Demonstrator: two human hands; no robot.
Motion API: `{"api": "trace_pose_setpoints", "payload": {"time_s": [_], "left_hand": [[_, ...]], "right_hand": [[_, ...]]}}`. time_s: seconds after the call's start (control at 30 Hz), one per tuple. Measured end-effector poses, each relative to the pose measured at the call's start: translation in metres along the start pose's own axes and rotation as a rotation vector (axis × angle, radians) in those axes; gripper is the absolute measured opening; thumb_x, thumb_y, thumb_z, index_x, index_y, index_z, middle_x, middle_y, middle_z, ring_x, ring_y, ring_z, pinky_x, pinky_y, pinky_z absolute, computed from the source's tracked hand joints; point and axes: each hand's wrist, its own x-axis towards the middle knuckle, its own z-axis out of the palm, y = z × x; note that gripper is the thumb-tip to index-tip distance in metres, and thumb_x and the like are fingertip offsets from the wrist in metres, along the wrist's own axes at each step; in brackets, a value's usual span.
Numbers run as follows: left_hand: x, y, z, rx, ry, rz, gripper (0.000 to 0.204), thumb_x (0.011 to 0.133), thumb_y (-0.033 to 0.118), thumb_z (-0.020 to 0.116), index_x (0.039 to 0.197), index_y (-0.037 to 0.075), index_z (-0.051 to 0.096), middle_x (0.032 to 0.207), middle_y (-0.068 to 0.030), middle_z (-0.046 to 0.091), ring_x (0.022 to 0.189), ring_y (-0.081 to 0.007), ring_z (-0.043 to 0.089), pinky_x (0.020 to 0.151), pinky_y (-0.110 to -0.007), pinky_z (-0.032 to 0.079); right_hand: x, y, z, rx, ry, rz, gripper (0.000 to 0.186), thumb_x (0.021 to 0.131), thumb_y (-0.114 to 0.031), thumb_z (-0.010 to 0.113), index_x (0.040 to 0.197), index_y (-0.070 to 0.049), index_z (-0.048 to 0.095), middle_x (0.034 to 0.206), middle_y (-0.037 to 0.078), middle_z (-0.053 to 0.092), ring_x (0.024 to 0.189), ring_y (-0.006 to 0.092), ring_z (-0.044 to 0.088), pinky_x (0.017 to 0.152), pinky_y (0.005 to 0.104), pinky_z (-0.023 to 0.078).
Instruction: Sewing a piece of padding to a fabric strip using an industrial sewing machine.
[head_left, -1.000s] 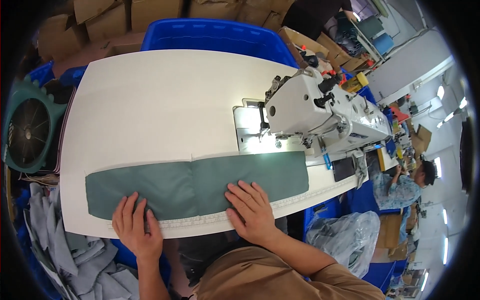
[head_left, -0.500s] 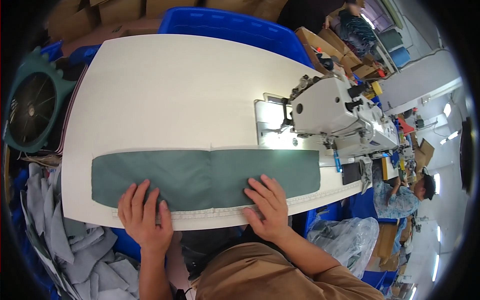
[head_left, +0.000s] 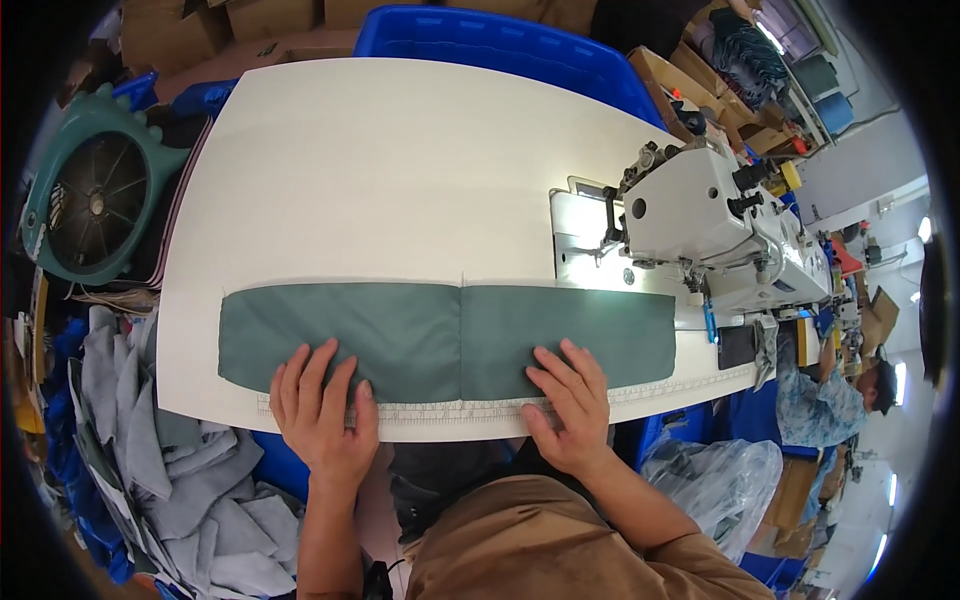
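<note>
Both hands (head_left: pixel 328 425) rest on a green fabric strip (head_left: pixel 448 340).

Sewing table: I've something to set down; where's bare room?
Widest: white tabletop beyond the green fabric panel, left of the sewing machine, up to the blue bin. A sliver lies left of the panel. Crowded: the near edge (left hand, right hand, ruler strip).

Head-worn fisheye view
Looks down from the near side of the tabletop (head_left: pixel 400 170), close above it, edges bowing toward the rim.
</note>
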Motion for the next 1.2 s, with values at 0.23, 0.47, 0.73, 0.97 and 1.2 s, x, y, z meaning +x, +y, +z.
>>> {"api": "trace_pose_setpoints", "payload": {"time_s": [0.23, 0.47, 0.73, 0.97, 1.2], "left_hand": [[-0.0002, 0.0001, -0.0002, 0.01, 0.003, 0.021, 0.026, 0.087, 0.01, 0.072, 0.113, 0.005, 0.075, 0.135, -0.011, 0.071, 0.133, -0.0384, 0.059, 0.115, -0.053, 0.04], [-0.0013, 0.0002, 0.0006, 0.033, 0.012, 0.019, 0.026, 0.086, 0.015, 0.075, 0.112, 0.009, 0.076, 0.135, -0.0082, 0.07, 0.133, -0.0352, 0.06, 0.117, -0.055, 0.04], [-0.0062, -0.005, 0.0006, 0.051, 0.001, 0.023, 0.029, 0.085, 0.012, 0.074, 0.115, 0.01, 0.075, 0.141, -0.0086, 0.068, 0.136, -0.037, 0.057, 0.12, -0.056, 0.037], [-0.0031, -0.0012, 0.0011, 0.049, -0.014, 0.019, 0.03, 0.085, 0.011, 0.072, 0.115, 0.007, 0.075, 0.141, -0.0097, 0.068, 0.138, -0.0375, 0.057, 0.121, -0.056, 0.036], [-0.0043, -0.0019, 0.0005, 0.045, -0.031, 0.002, 0.03, 0.085, 0.012, 0.072, 0.114, 0.007, 0.075, 0.141, -0.0105, 0.068, 0.138, -0.0384, 0.056, 0.121, -0.057, 0.036]], "right_hand": [[-0.001, 0.0001, -0.0018, 0.001, 0.015, -0.01, 0.04, 0.086, -0.021, 0.081, 0.122, -0.005, 0.076, 0.142, 0.012, 0.069, 0.141, 0.0376, 0.056, 0.118, 0.055, 0.041], [-0.0021, 0.0012, -0.0026, 0.017, 0.031, -0.017, 0.04, 0.086, -0.02, 0.081, 0.123, -0.005, 0.076, 0.141, 0.012, 0.069, 0.141, 0.0375, 0.056, 0.118, 0.0551, 0.041], [-0.0034, 0.0033, -0.002, 0.023, 0.039, -0.021, 0.04, 0.088, -0.019, 0.081, 0.125, -0.006, 0.075, 0.144, 0.011, 0.068, 0.141, 0.0371, 0.056, 0.118, 0.0552, 0.041], [-0.004, 0.003, -0.003, 0.025, 0.019, -0.012, 0.04, 0.089, -0.02, 0.08, 0.126, -0.007, 0.074, 0.145, 0.01, 0.067, 0.143, 0.0363, 0.054, 0.118, 0.056, 0.041], [-0.0012, -0.0001, -0.0013, -0.001, -0.007, -0.002, 0.039, 0.089, -0.019, 0.081, 0.126, -0.007, 0.075, 0.144, 0.01, 0.068, 0.142, 0.0363, 0.055, 0.117, 0.0559, 0.042]]}}
